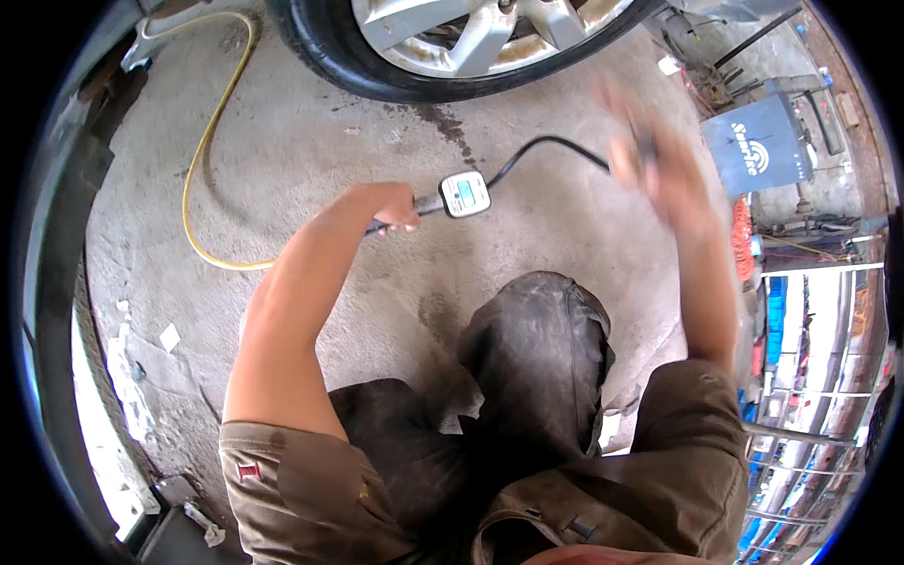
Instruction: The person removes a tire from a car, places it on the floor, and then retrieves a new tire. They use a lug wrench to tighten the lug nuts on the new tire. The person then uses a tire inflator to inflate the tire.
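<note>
My left hand (384, 203) is closed around the grip of a tire inflator gauge (466, 194), which has a white square face and a small lit digital display. From the gauge a short black hose (551, 140) arches over to my right hand (673, 179). That hand is smeared by motion; the hose's far end runs into it, and a dark piece shows among the fingers. Beyond both hands stands a black tire (414, 88) on a silver alloy wheel (485, 42), cut off by the top edge. A yellow air hose (191, 179) trails from near my left forearm.
My bent knee (541, 330) in dark trousers is below the gauge. On the right stand a blue-grey box (758, 143), a coiled orange hose (742, 240) and a rack (819, 395) with blue items. A white scrap (169, 337) lies on the concrete floor (311, 122).
</note>
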`<move>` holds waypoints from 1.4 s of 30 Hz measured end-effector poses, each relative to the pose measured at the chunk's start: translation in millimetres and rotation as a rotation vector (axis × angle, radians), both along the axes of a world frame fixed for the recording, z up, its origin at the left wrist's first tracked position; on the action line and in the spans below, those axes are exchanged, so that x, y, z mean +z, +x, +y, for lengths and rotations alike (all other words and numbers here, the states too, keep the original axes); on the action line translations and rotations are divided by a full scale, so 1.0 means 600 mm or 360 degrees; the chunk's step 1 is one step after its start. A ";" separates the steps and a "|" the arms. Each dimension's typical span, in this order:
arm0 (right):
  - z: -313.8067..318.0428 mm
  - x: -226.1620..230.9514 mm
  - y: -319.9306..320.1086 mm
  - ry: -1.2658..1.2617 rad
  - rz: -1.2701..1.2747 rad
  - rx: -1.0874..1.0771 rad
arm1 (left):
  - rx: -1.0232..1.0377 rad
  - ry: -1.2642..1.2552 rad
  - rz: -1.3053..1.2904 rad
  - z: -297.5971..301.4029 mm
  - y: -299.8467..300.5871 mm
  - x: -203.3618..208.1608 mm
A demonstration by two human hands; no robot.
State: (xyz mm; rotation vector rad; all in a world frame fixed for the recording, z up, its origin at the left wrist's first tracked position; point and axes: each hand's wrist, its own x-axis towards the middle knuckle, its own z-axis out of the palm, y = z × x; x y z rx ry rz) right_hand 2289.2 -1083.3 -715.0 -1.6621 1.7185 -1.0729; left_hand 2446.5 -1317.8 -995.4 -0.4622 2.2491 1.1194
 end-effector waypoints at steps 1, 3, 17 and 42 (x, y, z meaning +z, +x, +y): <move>0.079 -0.024 -0.024 0.0080 0.0065 -0.0015 | -0.0052 0.0008 -0.0034 0.008 -0.006 -0.001; 0.202 -0.115 -0.088 -0.0068 -0.0238 -0.0191 | -0.0166 0.0034 -0.0089 0.026 -0.025 -0.016; 0.634 -0.247 -0.177 -0.1316 -0.2278 -0.2156 | 0.0006 0.0305 0.0078 0.201 -0.069 0.077; 0.350 0.145 0.083 -0.0484 -0.3672 -0.2123 | 0.0778 0.1205 -0.1459 0.561 -0.448 0.477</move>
